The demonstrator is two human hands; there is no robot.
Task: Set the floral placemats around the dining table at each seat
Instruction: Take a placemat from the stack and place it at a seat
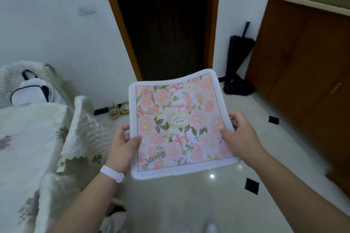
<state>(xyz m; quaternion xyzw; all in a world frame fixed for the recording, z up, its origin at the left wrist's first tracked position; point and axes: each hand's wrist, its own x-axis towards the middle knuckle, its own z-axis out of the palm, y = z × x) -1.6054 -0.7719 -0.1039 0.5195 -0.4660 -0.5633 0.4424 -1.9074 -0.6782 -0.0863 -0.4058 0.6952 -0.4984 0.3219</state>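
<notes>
Holding floral placemat over glossy floor | doorway ahead | clothed table left

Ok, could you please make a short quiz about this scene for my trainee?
1. How many hands hold the floral placemat?
2. True or false: the placemat is in the air, not touching the clothed table.
3. Which wrist carries the white band? A) left B) right C) neither
Key: 1. two, the left hand and the right hand, one at each side edge. 2. true. 3. A.
</notes>
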